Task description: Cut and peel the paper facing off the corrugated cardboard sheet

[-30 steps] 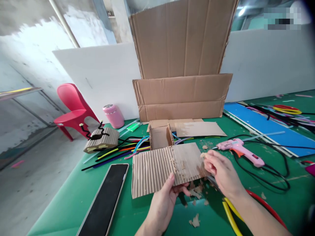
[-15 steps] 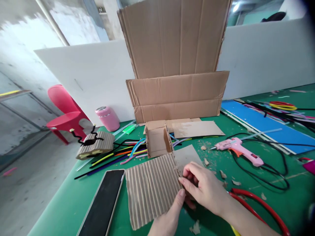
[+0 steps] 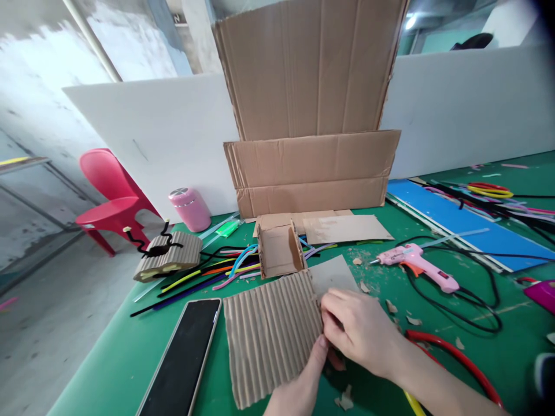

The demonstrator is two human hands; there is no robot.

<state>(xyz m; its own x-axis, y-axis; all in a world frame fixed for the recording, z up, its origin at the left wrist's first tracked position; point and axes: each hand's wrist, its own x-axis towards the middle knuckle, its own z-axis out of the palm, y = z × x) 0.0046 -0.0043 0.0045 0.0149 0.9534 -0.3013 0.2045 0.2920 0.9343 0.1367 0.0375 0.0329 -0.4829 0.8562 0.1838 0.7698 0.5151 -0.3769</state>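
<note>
A sheet of corrugated cardboard (image 3: 273,338) with its ridges exposed lies flat at the front of the table. My left hand (image 3: 303,378) grips its lower right edge, thumb on top and fingers underneath. At the same edge, a little farther up, my right hand (image 3: 358,323) pinches with curled fingers at the border of the smooth layer (image 3: 333,276), a paler piece showing beyond the ridges. What exactly lies between the right fingertips is hidden. Scraps of torn paper (image 3: 346,398) are scattered beside the hands.
A phone (image 3: 182,358) lies left of the sheet. Beyond it are pipe cleaners (image 3: 203,283), a small open cardboard box (image 3: 281,251) and a ridged cardboard piece with black stalks (image 3: 169,257). To the right are a pink glue gun (image 3: 422,266) with its cable and red-handled pliers (image 3: 459,358).
My right hand has closed more tightly and turned slightly over the sheet's right edge. The left hand keeps its grip, and the view has shifted a little.
</note>
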